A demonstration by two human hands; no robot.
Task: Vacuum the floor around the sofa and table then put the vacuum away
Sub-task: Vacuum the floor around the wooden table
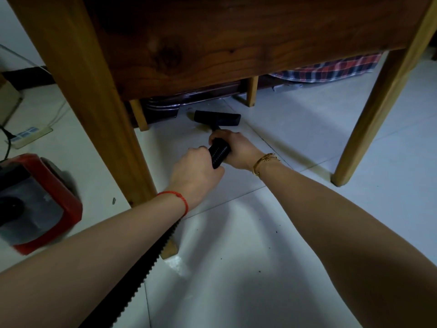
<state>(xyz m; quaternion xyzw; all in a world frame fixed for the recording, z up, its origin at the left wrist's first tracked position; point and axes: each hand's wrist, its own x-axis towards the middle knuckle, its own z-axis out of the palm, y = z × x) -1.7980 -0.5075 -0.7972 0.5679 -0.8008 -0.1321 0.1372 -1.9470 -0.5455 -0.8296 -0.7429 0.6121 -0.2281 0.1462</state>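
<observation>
A black vacuum nozzle (pixel 217 118) lies flat on the white tile floor (pixel 272 245) under the wooden table (pixel 212 43). Its black ribbed hose (pixel 218 152) runs back toward me. My right hand (pixel 236 147) grips the hose just behind the nozzle. My left hand (pixel 196 171) grips it a little lower. The hose continues under my left forearm to the bottom edge. The red and grey vacuum body (pixel 35 204) sits on the floor at the left, blurred. A dark sofa base (pixel 189 98) shows beyond the nozzle.
Table legs stand at left (pixel 106 114) and right (pixel 373 110). A white power strip (pixel 30 136) with a cable lies at far left. A plaid cloth (pixel 331 69) hangs behind the table. Small dark specks dot the tiles near me.
</observation>
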